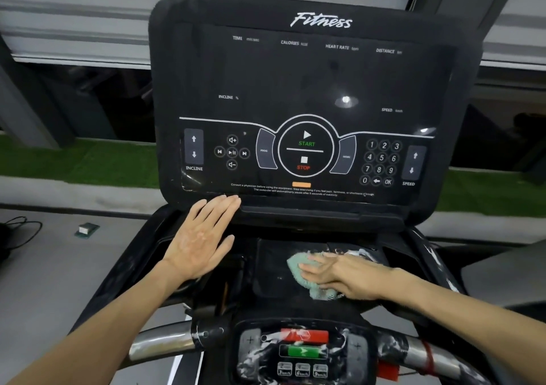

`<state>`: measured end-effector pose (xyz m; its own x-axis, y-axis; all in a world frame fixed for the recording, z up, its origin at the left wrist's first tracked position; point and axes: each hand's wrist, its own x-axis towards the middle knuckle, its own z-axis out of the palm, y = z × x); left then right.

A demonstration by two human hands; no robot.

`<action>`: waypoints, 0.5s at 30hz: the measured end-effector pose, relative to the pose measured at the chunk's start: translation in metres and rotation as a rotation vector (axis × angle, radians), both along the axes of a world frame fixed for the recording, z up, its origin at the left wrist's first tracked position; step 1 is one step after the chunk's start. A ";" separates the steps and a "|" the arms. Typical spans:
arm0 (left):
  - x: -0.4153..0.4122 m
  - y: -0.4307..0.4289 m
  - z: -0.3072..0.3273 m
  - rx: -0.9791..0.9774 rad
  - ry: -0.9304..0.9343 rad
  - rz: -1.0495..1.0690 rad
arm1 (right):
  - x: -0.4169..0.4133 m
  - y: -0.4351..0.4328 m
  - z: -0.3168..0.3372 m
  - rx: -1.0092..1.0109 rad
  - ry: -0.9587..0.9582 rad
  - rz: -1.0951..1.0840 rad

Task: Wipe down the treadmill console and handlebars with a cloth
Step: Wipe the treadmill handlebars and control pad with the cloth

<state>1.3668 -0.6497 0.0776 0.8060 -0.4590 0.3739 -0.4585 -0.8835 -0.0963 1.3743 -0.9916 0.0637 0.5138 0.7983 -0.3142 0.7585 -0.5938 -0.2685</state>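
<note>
Lower control panel (304,352) sits at 6 o'clock of the view, nearest the camera; it carries a red button (304,335) above a green button (302,351), with three speed keys (302,370) below; white streaks cover its surface. Left handlebar (165,340) extends toward 8 o'clock and right handlebar (431,355) toward 4 o'clock; both are chrome with black ends.

Tray (271,269) lies just beyond the panel; the cloth (296,262), pale green and bunched, lies on it right of centre. Right hand (345,275) enters from 4 o'clock, palm down, fingers straight and spread narrow; it presses flat on the cloth and covers most of it. Left hand (204,237) enters from 7 o'clock, palm down, fingers straight and close together, holding nothing; its fingertips reach the console's lower edge at the 7 o'clock corner; contact there cannot be confirmed.

Console (307,89) stands upright beyond the tray, black, display dark; the START/STOP dial (305,149) is at its lower centre, the number keypad (381,163) at 3 o'clock of the dial, the INCLINE keys (193,146) at 9 o'clock.

A small green-and-white block (86,229) lies on the floor at 9 o'clock of the left hand; a green turf strip (74,160) runs behind it.
</note>
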 end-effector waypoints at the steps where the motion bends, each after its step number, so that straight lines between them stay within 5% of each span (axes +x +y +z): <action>1: 0.000 0.000 0.000 0.000 0.000 -0.001 | -0.001 -0.003 0.004 -0.025 0.022 0.028; 8: -0.002 0.002 0.003 0.015 0.002 -0.001 | 0.017 0.002 0.003 -0.139 -0.110 -0.211; 15: -0.003 0.001 0.003 0.003 0.013 0.005 | 0.000 -0.008 0.014 -0.099 0.063 -0.049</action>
